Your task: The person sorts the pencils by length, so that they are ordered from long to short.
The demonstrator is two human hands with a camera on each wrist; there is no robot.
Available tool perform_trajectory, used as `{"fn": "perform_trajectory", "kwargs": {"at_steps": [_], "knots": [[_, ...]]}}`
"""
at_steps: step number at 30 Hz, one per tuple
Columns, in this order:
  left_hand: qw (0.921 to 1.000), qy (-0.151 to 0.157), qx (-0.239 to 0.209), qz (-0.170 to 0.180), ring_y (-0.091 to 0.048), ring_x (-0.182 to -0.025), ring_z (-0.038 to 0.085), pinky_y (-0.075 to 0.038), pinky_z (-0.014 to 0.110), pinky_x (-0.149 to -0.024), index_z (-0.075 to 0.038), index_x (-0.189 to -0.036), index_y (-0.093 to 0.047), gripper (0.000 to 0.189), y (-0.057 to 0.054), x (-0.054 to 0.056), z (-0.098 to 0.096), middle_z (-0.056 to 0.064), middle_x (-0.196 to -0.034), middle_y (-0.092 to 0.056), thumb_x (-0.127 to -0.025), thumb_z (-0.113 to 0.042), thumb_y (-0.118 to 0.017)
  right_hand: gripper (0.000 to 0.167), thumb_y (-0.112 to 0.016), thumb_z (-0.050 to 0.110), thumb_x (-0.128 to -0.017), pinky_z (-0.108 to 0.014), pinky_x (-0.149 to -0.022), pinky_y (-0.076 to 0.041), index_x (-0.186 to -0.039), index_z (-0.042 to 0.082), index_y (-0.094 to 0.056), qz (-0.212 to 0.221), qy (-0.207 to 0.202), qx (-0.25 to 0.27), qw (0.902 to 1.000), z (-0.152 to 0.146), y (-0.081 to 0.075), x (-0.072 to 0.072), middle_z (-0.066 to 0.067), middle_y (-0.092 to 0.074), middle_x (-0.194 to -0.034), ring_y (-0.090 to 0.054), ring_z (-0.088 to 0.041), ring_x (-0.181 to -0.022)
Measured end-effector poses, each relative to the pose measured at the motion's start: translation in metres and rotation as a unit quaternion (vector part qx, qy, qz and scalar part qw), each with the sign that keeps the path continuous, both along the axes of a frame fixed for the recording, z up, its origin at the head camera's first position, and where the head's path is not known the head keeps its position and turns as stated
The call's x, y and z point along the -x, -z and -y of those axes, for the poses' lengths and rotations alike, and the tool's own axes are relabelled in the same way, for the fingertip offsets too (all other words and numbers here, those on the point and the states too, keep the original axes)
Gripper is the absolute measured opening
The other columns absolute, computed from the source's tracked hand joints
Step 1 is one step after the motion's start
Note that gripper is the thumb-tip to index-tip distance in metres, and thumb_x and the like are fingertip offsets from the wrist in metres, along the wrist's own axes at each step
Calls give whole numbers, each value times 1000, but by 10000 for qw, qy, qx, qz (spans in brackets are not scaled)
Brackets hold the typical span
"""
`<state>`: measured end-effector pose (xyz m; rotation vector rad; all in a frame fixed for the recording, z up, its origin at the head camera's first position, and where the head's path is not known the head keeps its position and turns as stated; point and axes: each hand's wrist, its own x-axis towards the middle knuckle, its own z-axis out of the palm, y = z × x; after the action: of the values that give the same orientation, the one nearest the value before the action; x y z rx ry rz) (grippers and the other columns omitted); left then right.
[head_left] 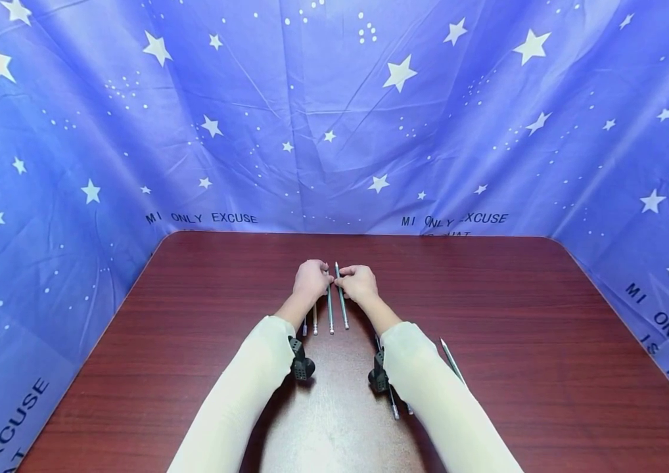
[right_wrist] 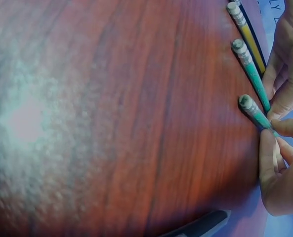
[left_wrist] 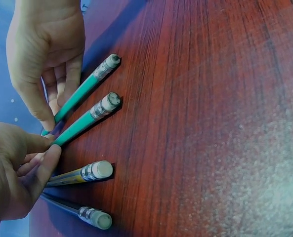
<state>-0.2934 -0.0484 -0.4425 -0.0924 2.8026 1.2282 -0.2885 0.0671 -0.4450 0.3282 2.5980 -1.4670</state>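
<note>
My left hand [head_left: 312, 279] pinches a green pencil [head_left: 330, 312] between thumb and fingers near the middle of the table. Just to the right, my right hand [head_left: 359, 284] pinches a second green pencil [head_left: 342, 309] by its side. Both pencils have their eraser ends toward me and their points away. In the left wrist view, a yellow-striped pencil [left_wrist: 69, 177] and a dark pencil [left_wrist: 67, 203] lie beside the left hand, roughly side by side with the green ones. Their far parts are hidden behind that hand.
Around my right forearm lie more pencils: one pointed pencil [head_left: 451, 358] to its right, and a dark one [head_left: 393, 404] partly under the sleeve. Black cameras [head_left: 301, 361] sit on both wrists. A starry blue curtain [head_left: 334, 164] surrounds the dark red wooden table [head_left: 192, 328].
</note>
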Motion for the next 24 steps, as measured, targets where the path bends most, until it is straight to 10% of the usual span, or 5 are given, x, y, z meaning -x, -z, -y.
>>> {"fn": "perform_trajectory", "kwargs": {"at_steps": [24], "knots": [[9998,-35,212,-38,-67,-78,20,-56,27,-65,-2,-113,-65,29,-3,-3,-1,9,-99,-69,-86,-13,-67,18,-71,20,-80,-21,-51,-43,-96,14,-74,-252,120,-705,9971,3,-3,-10,-4,-72,-73,-56,-5,-45]]}}
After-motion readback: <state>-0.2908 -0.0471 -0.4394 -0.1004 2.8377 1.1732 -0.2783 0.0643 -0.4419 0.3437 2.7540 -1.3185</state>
